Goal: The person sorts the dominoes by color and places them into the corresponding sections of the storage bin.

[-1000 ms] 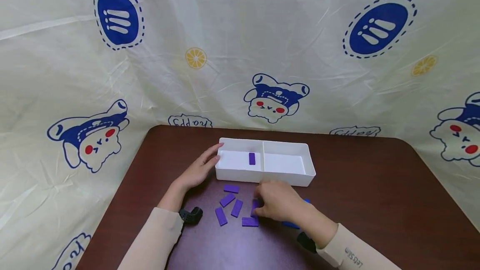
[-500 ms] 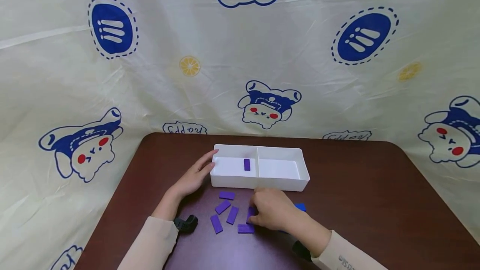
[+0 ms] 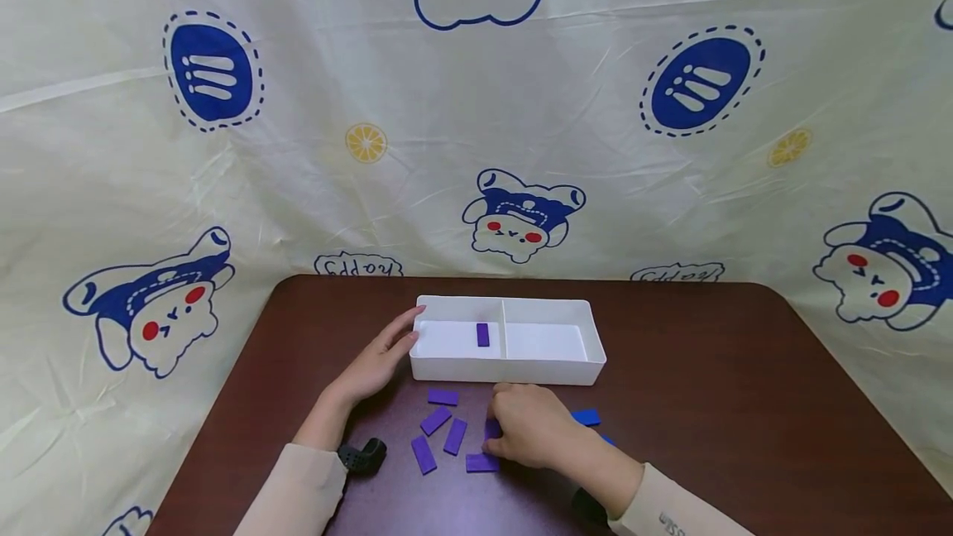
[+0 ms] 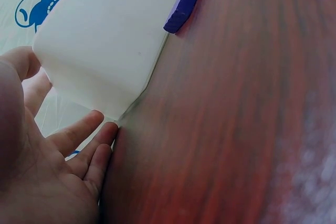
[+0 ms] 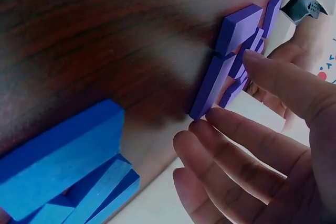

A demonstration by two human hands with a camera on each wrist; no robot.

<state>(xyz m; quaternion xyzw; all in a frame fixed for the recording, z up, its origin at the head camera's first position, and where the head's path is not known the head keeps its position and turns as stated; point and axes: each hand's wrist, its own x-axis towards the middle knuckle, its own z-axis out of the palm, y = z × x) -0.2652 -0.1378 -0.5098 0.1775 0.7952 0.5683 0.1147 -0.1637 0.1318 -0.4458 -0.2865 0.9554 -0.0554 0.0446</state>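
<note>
A white two-compartment box (image 3: 476, 369) stands on the table. My left hand (image 3: 375, 364) rests against its left end, fingers fairly straight, with fingertips touching the end wall (image 4: 100, 66) in the left wrist view. One purple block (image 3: 483, 335) lies in the left compartment. In front of the box my right hand (image 3: 532, 424) pinches a flat purple block (image 5: 210, 86) by its ends, between thumb and index finger; the hand partly hides it in the head view. Several more purple blocks (image 3: 435, 421) lie loose to its left.
Several blue blocks (image 3: 586, 418) lie by the right forearm, partly covered by it; a blue block (image 5: 63, 156) shows large in the right wrist view. Dark brown tabletop (image 3: 707, 404) surrounds everything. A printed curtain (image 3: 596, 106) hangs behind the table.
The head view has tilted and turned slightly, so everything sits lower and further left. More blue block shows beside the right forearm. Both hands keep nearly the same places.
</note>
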